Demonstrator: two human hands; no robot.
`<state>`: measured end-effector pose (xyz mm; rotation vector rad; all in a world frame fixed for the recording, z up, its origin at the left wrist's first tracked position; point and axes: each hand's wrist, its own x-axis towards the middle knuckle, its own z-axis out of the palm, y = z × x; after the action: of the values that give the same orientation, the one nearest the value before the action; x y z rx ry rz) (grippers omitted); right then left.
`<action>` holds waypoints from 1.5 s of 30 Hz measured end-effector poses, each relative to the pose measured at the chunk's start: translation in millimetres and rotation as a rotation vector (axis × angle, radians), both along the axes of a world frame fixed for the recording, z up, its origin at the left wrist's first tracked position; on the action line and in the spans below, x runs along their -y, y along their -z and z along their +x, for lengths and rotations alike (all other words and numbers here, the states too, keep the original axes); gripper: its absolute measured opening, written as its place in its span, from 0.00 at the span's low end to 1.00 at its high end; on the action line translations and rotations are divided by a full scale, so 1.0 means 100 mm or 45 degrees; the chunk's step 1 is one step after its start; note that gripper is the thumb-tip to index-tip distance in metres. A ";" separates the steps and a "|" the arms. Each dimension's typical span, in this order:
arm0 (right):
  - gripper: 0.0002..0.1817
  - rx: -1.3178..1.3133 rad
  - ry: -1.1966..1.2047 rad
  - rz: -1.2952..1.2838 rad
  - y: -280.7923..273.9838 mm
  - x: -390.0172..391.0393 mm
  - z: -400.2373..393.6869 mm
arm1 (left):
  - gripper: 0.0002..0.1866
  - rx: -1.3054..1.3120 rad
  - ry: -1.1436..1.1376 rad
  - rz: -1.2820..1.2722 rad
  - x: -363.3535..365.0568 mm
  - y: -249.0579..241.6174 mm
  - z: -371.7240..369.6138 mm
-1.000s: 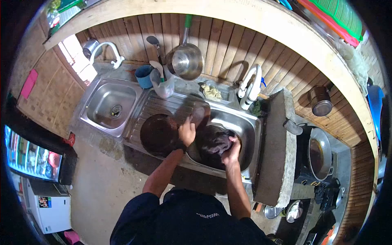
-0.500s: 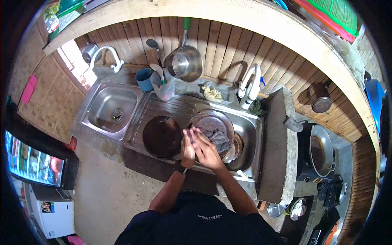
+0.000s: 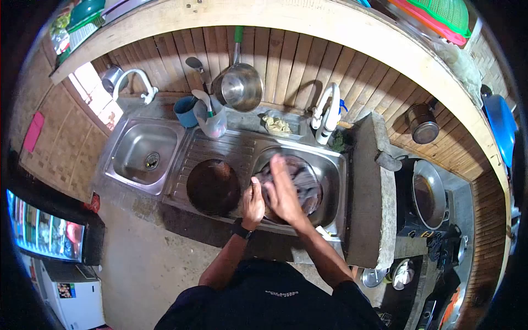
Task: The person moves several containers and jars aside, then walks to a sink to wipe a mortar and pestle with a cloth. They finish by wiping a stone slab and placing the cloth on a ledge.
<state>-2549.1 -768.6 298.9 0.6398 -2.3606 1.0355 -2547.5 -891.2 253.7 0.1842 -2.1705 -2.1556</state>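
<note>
My left hand (image 3: 253, 204), with a dark band on its wrist, is held upright at the front left of the right sink basin (image 3: 334, 192). Its fingers look stretched, and I see nothing in it. Close beside it, my right hand (image 3: 285, 195) is over the basin, fingers extended and smeared by motion. Beneath the right hand lies a round, dark pan-like vessel (image 3: 317, 202) with a crumpled dark cloth-like thing (image 3: 304, 180) in it. The hands partly hide both. On the ridged drainboard, left of my hands, rests a dark round pan (image 3: 213, 187).
A white faucet (image 3: 328, 118) rises behind the basin, near a tray of pale pieces (image 3: 278, 125). Utensils stand in a clear container (image 3: 213, 125) beside a blue cup (image 3: 186, 113). A second basin (image 3: 144, 148) lies left; a concrete partition (image 3: 374, 192) separates a stove with a wok (image 3: 429, 193).
My hands were pressed together and have come apart, the right one sweeping over the basin. The dark vessel beneath now appears lower in the basin. The view has shifted slightly.
</note>
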 end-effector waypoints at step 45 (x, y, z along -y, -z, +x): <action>0.26 0.144 0.265 0.345 -0.59 -0.09 -0.20 | 0.14 -0.297 -0.022 0.133 0.22 -0.39 0.23</action>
<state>-2569.3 -759.7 358.3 0.4257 -2.6266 0.6841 -2524.2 -913.0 292.3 -0.0410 -1.9262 -2.1598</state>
